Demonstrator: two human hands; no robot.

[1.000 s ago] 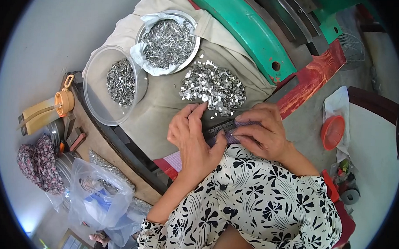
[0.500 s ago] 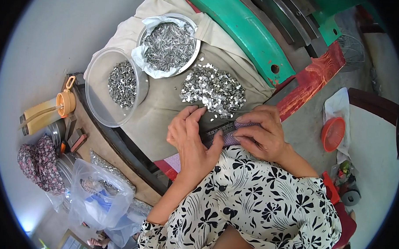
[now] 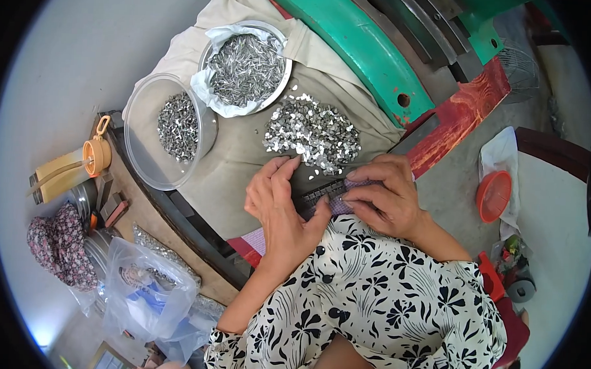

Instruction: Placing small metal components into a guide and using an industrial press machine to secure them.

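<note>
A dark, narrow slotted metal strip (image 3: 322, 194) lies across purple checked cloth close to my body. My left hand (image 3: 278, 207) is spread beside it, with the thumb tip on the strip and the fingertips at the near edge of a loose pile of small silvery metal pieces (image 3: 312, 133). At the strip's right end, my right hand (image 3: 387, 197) is closed, thumb and fingers brought together low over the cloth. A tiny bright spot shows by its fingertips, too small to name. The right palm is turned away from view.
A clear plastic tub (image 3: 133, 136) of small metal parts and a lined metal bowl (image 3: 287, 80) of thin metal pins stand beyond the pile on drab cloth (image 3: 227, 182). Green machine frame (image 3: 359, 47) borders the far right. An orange basket (image 3: 494, 196) sits right; a plastic bag (image 3: 150, 293) lies left.
Both hands keep nearly the same places and grips. The whole view has shifted very slightly; the tub, bowl and pile sit a little further left in the picture.
</note>
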